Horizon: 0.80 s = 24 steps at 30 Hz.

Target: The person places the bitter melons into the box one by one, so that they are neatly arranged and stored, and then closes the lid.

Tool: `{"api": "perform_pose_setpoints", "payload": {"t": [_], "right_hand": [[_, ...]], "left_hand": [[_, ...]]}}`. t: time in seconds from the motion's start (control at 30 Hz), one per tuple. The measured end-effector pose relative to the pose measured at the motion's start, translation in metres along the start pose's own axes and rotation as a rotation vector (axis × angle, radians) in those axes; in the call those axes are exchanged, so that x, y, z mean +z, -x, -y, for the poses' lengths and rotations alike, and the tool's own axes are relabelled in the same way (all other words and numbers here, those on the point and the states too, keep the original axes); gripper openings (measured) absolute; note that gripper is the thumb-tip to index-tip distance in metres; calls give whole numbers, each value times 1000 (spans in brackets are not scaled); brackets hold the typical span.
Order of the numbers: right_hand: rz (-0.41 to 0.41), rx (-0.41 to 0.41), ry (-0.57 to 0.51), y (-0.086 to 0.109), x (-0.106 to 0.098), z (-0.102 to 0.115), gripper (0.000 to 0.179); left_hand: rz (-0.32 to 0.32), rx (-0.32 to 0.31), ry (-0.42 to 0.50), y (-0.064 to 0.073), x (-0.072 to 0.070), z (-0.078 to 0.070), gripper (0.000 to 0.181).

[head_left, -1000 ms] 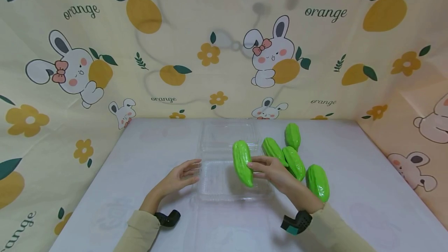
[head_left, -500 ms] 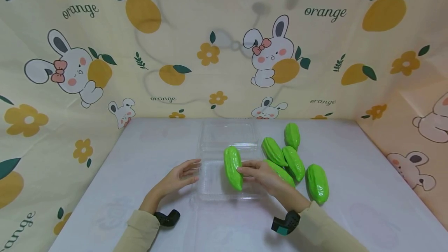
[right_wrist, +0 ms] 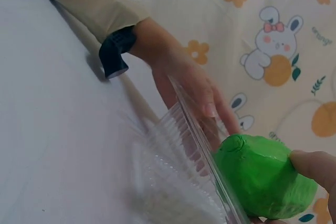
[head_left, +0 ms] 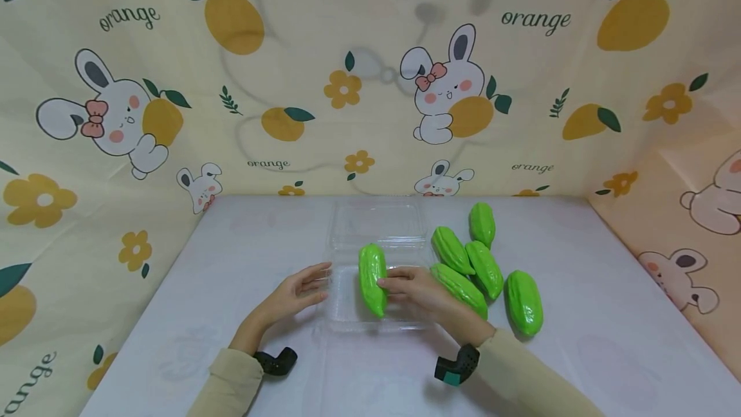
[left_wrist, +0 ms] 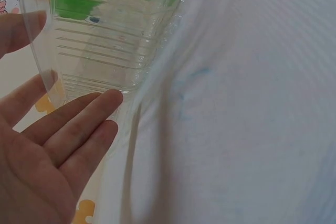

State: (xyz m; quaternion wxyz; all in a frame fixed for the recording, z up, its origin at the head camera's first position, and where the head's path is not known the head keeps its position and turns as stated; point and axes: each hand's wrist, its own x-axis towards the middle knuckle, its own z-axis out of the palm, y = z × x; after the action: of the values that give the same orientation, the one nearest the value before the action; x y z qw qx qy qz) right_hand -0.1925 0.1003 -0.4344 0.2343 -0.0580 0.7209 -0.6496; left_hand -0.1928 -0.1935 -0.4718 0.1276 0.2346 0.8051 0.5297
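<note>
Beyond all the fingers, a cream backdrop (head_left: 324, 31) is showing off its rabbits and oranges, and beneath them a white table (head_left: 202, 378) is stretching out. Between the two sets of fingers, a clear plastic container (head_left: 341, 314) is lying open! Now the left hand (head_left: 294, 293): its fingers are lying nearly straight, slightly spread, at the container's left side; whether they're touching it, I cannot tell. Over to the right hand (head_left: 419, 288), and thumb and fingers are pinching a green ridged piece (head_left: 372, 280), which is sitting just left of those fingertips, over the container's near half. Right of these fingers, five loose green pieces (head_left: 485, 270) are resting, four bunching together, one lying slightly apart. Behind each hand's fingers, a small black wrist device (head_left: 457, 365) is hugging the arm.
</note>
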Motion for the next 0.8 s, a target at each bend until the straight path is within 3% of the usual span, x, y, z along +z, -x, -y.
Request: {"api": "perform_pose_setpoints", "payload": {"t": [0.8], "right_hand": [[-90,98,32,-16,25,-3,50]], "left_hand": [[-6,-3,-1,0,1,-1,64]]}}
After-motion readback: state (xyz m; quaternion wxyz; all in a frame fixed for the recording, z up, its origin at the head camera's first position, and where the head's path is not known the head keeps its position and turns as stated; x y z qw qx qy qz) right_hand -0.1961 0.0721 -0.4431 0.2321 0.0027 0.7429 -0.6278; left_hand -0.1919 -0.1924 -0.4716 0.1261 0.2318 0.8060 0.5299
